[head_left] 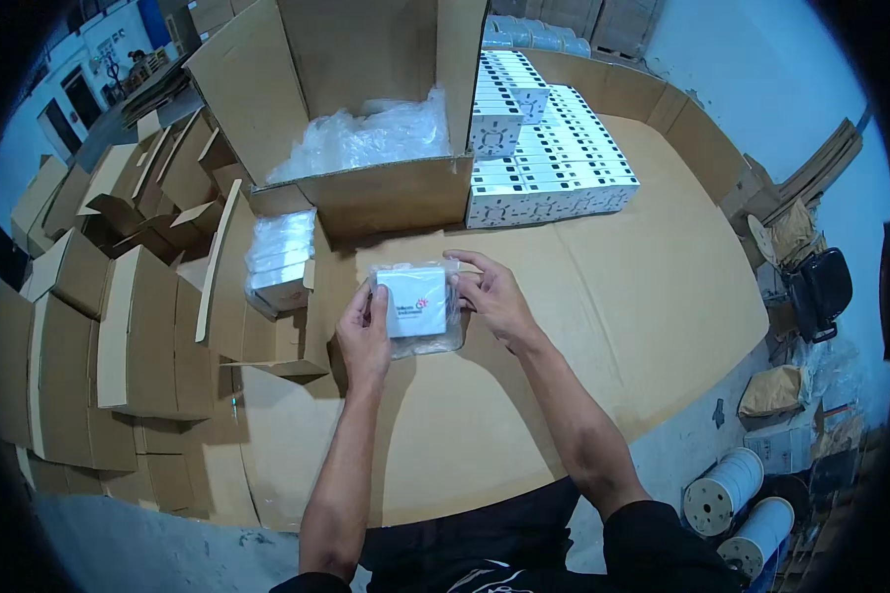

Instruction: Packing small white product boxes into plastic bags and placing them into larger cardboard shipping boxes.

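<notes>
Between my two hands is a flat white box (417, 302) inside a clear plastic bag, held above the cardboard-covered table. My left hand (365, 334) grips its left side, thumb on top. At the upper right edge, my right hand (494, 296) pinches the plastic of the bag between thumb and fingers. Just left of my left hand stands an open cardboard carton (302, 341), partly filled with several plastic-wrapped white boxes (279, 259). Behind it, a larger open carton (386, 193) holds a heap of clear plastic bags (371, 138).
Stacked white boxes with dark markings (554, 168) stand at the back of the table (564, 366). Several open brown cartons (133, 336) crowd the left side. On the floor at lower right are cable spools (727, 489), with a black chair (819, 292) beyond.
</notes>
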{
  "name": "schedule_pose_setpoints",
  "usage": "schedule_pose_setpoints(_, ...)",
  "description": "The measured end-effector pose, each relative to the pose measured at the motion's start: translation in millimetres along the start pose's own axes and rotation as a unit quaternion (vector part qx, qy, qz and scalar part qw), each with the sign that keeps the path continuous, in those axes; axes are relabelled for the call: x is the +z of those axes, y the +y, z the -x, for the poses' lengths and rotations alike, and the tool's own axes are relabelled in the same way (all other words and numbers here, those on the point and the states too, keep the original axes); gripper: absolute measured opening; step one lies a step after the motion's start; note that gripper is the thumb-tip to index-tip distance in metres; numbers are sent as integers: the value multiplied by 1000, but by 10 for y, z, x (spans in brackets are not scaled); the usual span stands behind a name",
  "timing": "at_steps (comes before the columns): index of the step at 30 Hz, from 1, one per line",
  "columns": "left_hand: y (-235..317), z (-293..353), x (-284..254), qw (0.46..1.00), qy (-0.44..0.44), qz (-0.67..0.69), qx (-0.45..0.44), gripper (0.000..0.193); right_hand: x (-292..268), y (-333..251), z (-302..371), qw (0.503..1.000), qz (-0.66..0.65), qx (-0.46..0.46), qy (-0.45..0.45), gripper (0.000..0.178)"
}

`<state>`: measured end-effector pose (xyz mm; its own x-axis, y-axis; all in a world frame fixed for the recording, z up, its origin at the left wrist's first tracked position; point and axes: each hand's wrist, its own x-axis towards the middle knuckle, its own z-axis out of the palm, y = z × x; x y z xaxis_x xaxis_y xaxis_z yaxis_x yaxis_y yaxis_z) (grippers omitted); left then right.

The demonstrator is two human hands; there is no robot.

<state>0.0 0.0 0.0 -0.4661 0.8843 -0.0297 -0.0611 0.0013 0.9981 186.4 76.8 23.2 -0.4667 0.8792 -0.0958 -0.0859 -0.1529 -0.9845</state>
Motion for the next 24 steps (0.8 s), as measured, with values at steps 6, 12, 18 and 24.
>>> schedule_pose_setpoints(6, 134, 30, 49, 998, 19, -22, 51, 36, 154, 46, 9, 997, 17, -60, 41, 37)
schedule_pose_setpoints(12, 193, 17, 40, 996, 19, 70, 45, 35, 177, -23, 29, 991, -1, -120, 51, 41)
schedule_pose_setpoints(18, 148, -20, 18, 970, -25, 221, 99, 39, 214, -107, 65, 987, -60, -149, 7, 59)
schedule_pose_setpoints(24, 144, -71, 35, 945, -52, 308, 100, 39, 244, -73, 85, 995, -43, -86, -40, 87)
